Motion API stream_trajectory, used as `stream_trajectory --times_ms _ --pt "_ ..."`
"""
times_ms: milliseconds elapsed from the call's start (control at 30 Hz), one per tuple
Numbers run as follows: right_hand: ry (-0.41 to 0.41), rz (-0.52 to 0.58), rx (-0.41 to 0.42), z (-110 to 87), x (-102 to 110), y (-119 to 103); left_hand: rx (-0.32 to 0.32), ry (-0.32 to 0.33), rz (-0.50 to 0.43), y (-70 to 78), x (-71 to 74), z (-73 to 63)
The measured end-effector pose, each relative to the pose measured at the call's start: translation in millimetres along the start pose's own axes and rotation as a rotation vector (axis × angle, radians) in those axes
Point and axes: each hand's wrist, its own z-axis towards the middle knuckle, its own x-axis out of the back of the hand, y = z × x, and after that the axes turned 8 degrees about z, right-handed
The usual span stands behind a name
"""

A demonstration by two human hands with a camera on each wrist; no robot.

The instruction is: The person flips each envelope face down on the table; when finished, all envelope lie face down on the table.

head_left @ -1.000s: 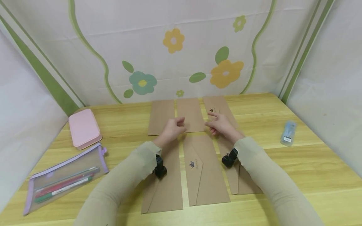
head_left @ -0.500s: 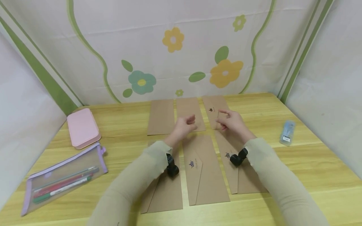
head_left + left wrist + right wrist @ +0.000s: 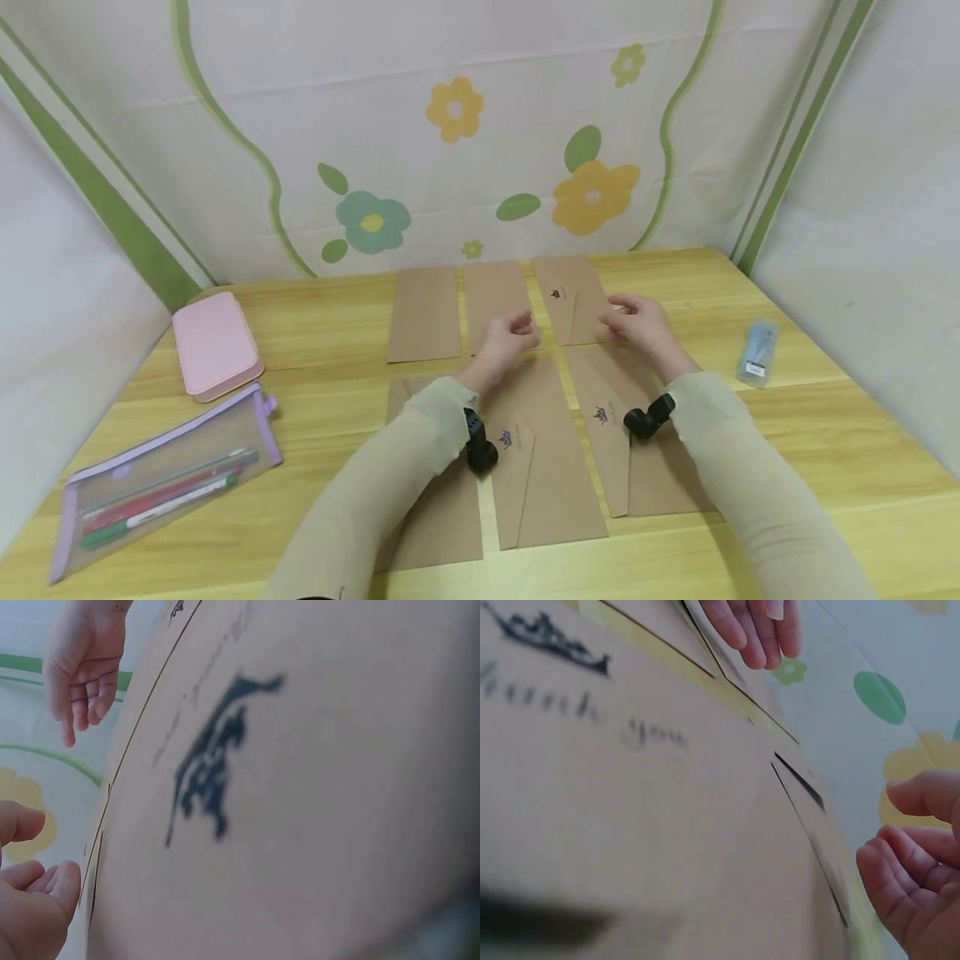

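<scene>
Brown kraft envelopes lie flat in two rows of three. At the back are a left envelope, a middle envelope and a right envelope. The front row has a left envelope, a middle envelope and a right envelope; crown prints show on several flaps. My left hand, fingers loosely bent, is over the front edge of the back middle envelope, holding nothing. My right hand is at the right side of the back right envelope, fingers relaxed around nothing; whether it touches the paper cannot be told.
To the left lie a pink case and a mesh zip pouch with pens inside. A small translucent blue item with a label lies at the right. A flowered curtain stands behind the wooden table.
Both hands have moved to the right, the left one toward the back middle envelope's right side, the right one off the back right envelope's crown print. The envelopes look unmoved.
</scene>
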Motion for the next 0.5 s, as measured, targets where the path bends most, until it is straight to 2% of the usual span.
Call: stream_trajectory --times_ms 100,233,333,500 --pt "-0.004 0.020 -0.042 -0.5 5 7 -0.003 -0.015 0.006 0.0 -4.1 2.1" --pt "-0.008 0.012 -0.078 -1.7 10 14 0.007 -0.055 0.062 2.6 -10.1 4.7" --pt "-0.001 -0.002 -0.079 -2.0 13 17 0.023 -0.093 0.111 7.2 -13.9 4.4" --pt "0.012 -0.002 -0.080 -1.9 13 18 0.052 -0.130 0.124 13.1 -18.3 5.3"
